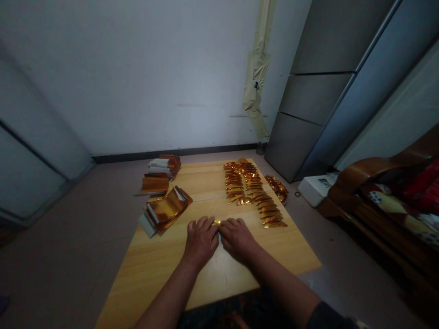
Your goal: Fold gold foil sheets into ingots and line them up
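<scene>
My left hand (200,240) and my right hand (236,237) lie side by side, backs up, on the wooden table (164,269). Their fingers curl down over a small gold foil piece (217,222), of which only a sliver shows between the fingertips. Rows of folded gold foil pieces (252,192) lie beyond my right hand. Curved stacks of gold foil sheets (164,209) sit beyond my left hand, near the table's left edge.
More foil stacks (161,171) lie at the table's far left corner. A grey cabinet (318,105) stands at the back right. A white box (317,188) sits on the floor beside a wooden sofa (387,201) with patterned cushions.
</scene>
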Demonstrator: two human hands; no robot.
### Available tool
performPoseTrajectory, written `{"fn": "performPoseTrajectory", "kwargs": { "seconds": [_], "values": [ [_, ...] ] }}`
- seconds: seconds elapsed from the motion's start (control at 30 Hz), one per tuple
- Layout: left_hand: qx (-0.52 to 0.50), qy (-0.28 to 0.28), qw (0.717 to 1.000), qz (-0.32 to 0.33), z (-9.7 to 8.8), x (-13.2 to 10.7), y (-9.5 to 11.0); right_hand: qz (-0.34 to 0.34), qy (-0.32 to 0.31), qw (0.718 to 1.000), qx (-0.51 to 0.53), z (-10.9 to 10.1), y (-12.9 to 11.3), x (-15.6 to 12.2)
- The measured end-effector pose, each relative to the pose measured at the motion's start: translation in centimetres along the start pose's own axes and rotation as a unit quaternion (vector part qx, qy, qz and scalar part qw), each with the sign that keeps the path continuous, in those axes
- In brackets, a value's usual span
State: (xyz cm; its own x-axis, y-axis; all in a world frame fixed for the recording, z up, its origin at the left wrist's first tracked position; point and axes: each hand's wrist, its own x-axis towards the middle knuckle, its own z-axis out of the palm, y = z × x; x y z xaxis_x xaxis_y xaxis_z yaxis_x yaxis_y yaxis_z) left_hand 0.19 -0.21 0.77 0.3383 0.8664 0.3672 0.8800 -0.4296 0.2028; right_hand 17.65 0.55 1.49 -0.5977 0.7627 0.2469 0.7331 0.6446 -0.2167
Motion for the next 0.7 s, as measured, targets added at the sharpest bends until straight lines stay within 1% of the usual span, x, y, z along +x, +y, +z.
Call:
{"fn": "performPoseTrajectory", "kwargs": {
  "seconds": [0.2, 0.5, 0.6, 0.7],
  "values": [
    [-0.009, -0.008, 1.0, -0.001, 0.0, 0.0, -0.1, -0.003, -0.008, 1.0, -0.014, -1.1, 0.6, -1.2],
    [-0.012, -0.003, 1.0, -0.005, 0.0, 0.0, -0.1, 0.012, -0.006, 1.0, -0.002, -2.3, 1.2, -4.2],
    [-0.008, -0.005, 1.0, -0.01, 0.2, 0.1, -0.3, 0.015, 0.001, 1.0, 0.006, -2.4, 1.5, -4.9],
    [-0.005, -0.009, 1.0, -0.017, 0.3, 0.3, -0.5, 0.021, 0.022, 0.999, 0.023, -2.3, 1.7, -5.0]
  ]
}}
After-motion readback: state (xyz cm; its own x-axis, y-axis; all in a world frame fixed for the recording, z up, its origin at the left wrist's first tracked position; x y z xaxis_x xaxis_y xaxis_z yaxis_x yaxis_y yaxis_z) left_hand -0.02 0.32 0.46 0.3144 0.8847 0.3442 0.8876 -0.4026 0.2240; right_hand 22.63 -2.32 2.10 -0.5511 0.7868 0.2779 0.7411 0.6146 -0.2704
